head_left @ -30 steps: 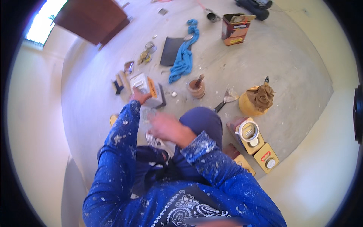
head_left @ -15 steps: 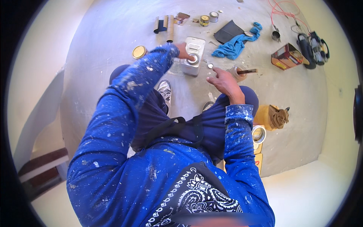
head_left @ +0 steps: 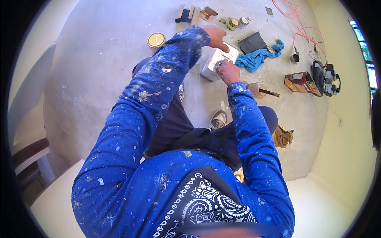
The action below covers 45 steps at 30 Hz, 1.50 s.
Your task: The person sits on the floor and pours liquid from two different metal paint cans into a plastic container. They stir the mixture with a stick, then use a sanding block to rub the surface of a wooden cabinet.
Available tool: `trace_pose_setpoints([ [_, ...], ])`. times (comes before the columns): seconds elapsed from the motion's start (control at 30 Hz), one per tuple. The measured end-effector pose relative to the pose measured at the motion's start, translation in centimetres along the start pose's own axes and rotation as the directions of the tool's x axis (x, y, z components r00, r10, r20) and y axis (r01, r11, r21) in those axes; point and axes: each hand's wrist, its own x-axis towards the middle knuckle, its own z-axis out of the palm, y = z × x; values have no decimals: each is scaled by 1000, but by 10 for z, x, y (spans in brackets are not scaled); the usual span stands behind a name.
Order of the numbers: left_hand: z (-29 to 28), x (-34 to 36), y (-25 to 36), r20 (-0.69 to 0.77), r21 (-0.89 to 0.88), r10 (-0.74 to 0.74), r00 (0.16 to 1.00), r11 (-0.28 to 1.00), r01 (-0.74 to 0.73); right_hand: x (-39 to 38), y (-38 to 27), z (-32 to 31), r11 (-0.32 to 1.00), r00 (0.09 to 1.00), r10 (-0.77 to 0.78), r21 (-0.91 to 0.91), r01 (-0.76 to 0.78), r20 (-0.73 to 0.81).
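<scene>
A silver-white rectangular can (head_left: pixel 208 70) stands on the floor beyond my knees. My left hand (head_left: pixel 216 39) is over its far end, open, with a digit stretched down toward the top; some fingers are hidden. My right hand (head_left: pixel 229 72) is closed round the cap area on the can's top, partly covering it. A clear jar (head_left: pixel 254 88) with a dark stick (head_left: pixel 270 93) across its mouth sits to the right of this hand. A blue cloth (head_left: pixel 252 61) and a dark sheet (head_left: pixel 249 41) lie just beyond.
Compressor (head_left: pixel 329 79), open rectangular container (head_left: pixel 297 82), red hose (head_left: pixel 307 31) lie right. A round tin (head_left: pixel 156 40) sits left, cardboard tubes (head_left: pixel 194 16) and small cans (head_left: pixel 233 23) beyond. A brown bundle (head_left: pixel 283 137) is beside my right knee; walls edge the floor.
My left hand has lifted from the cap toward the can's far end. My right hand has moved forward and taken hold at the cap. The head view has shifted.
</scene>
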Motion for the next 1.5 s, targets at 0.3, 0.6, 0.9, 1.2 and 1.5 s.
trace_pose_setpoints([
  [0.3,5,16,28,57,90,-1,998,996,-4,-1,41,-23,986,985,-164,-18,163,-45],
  [0.6,2,60,6,-32,148,293,955,947,-286,-191,183,-155,884,736,390,450,-129,-553],
  [0.9,1,52,-36,184,80,35,982,996,-50,-368,252,-8,640,496,768,504,-580,-405],
  [1.2,19,42,-78,269,2,-160,950,986,166,-425,229,36,582,357,755,311,-751,-550],
  [1.5,23,99,-44,226,103,33,973,993,-58,-495,221,95,309,280,951,402,-862,-132],
])
